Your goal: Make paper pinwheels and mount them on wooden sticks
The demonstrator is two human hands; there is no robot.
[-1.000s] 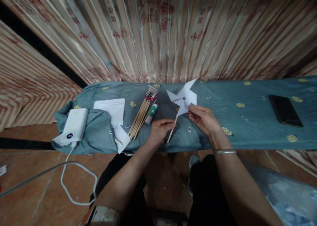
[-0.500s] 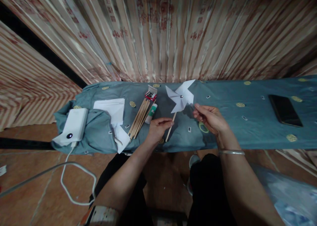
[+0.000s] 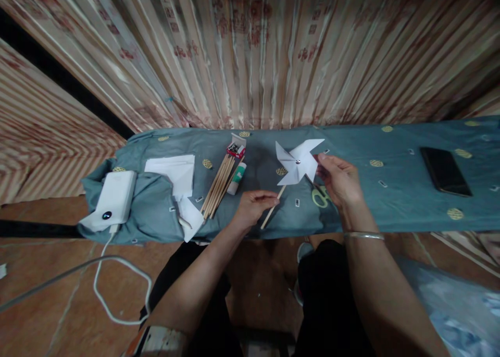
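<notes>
A white paper pinwheel with a pin at its centre is fixed to a thin wooden stick. My left hand pinches this stick below the blades. At the right side of the pinwheel, my right hand has its fingertips closed at a blade's edge, partly hidden by the paper. Just beneath that hand lie scissors with pale green handles, their blades partly covered. To the left of the pinwheel is a glue stick beside a bundle of wooden sticks.
A small open red box of pins stands behind the sticks. White paper sheets and a folded paper piece lie left. A white power bank with a cable sits at the left end, a phone at the right. Curtains hang behind.
The pinwheel has shifted right and slightly toward me, its stick tilting further right. My right hand has moved up to the blade's edge, uncovering more of the scissors' handles.
</notes>
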